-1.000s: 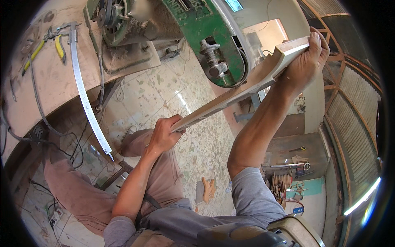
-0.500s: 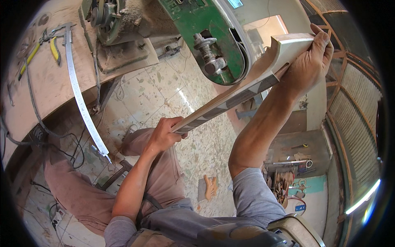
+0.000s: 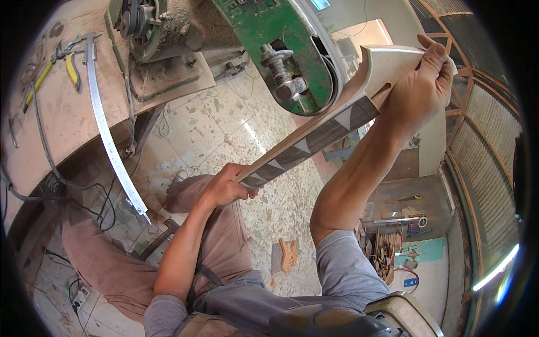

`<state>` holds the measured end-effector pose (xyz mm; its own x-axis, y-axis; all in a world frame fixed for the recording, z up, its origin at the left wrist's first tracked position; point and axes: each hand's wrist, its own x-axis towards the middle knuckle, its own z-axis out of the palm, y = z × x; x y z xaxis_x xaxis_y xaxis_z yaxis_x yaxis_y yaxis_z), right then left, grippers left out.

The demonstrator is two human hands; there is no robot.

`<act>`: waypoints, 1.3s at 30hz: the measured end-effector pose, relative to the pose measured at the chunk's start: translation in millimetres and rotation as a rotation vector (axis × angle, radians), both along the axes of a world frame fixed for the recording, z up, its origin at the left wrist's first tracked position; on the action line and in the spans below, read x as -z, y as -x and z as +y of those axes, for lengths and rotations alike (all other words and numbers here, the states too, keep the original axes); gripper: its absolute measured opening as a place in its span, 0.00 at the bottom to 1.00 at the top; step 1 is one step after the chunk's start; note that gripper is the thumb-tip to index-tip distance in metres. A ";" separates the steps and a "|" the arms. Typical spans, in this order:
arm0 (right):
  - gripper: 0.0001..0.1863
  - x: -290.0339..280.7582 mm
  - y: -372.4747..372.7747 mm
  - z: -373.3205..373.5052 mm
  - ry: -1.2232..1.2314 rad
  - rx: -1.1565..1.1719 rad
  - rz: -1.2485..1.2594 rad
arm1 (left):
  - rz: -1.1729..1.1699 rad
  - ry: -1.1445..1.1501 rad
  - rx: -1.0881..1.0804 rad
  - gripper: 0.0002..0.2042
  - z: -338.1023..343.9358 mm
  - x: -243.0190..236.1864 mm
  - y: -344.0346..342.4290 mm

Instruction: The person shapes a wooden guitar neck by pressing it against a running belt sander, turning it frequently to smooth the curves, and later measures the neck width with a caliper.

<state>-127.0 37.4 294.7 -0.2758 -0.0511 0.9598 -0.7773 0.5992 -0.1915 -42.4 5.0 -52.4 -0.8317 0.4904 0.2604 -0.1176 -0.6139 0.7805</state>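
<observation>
A wooden guitar neck (image 3: 303, 147) runs slantwise between my two hands. Its dark fretboard, with pale pointed inlays, is turned partly up toward me. My left hand (image 3: 229, 185) is closed round the lower, nearer end. Up at the right, my right hand (image 3: 424, 78) grips the pale headstock, thumb on its top edge. The neck's far side lies close against the rounded end of a green belt sander (image 3: 306, 78), near the headstock. Whether wood and belt touch, I cannot tell.
On the dusty workbench (image 3: 62, 135) at the left lie a long metal caliper (image 3: 104, 118), yellow-handled pliers (image 3: 73, 70) and a cable. A dusty motor (image 3: 140, 28) stands behind. Below me, a hammer (image 3: 157, 238) and a cut wooden piece (image 3: 288, 255) lie on the tiled floor.
The neck has rolled about its length, so more of the fretboard and its inlays faces me. The headstock and my right hand have shifted slightly left.
</observation>
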 end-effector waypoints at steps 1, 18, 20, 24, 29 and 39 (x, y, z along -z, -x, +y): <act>0.17 -0.1 0.0 -0.9 -0.006 0.023 0.010 | -0.007 -0.009 0.020 0.14 0.8 0.4 -0.2; 0.13 9.1 -9.5 -17.4 -0.057 0.330 -0.004 | -0.081 -0.158 0.258 0.18 12.1 1.5 -1.7; 0.12 6.6 -4.7 -11.1 -0.053 0.170 -0.030 | -0.027 -0.127 0.190 0.18 15.9 5.8 -0.5; 0.10 -8.7 23.5 14.7 -0.058 -0.174 -0.082 | 0.000 -0.018 -0.079 0.16 16.9 -2.0 -6.0; 0.15 -10.5 33.4 5.1 0.006 -0.344 -0.189 | 0.008 0.257 -0.468 0.13 2.6 -20.3 -15.9; 0.24 -22.1 61.3 25.0 0.001 -1.197 -0.658 | 0.058 0.512 -1.075 0.19 18.3 -23.3 -35.4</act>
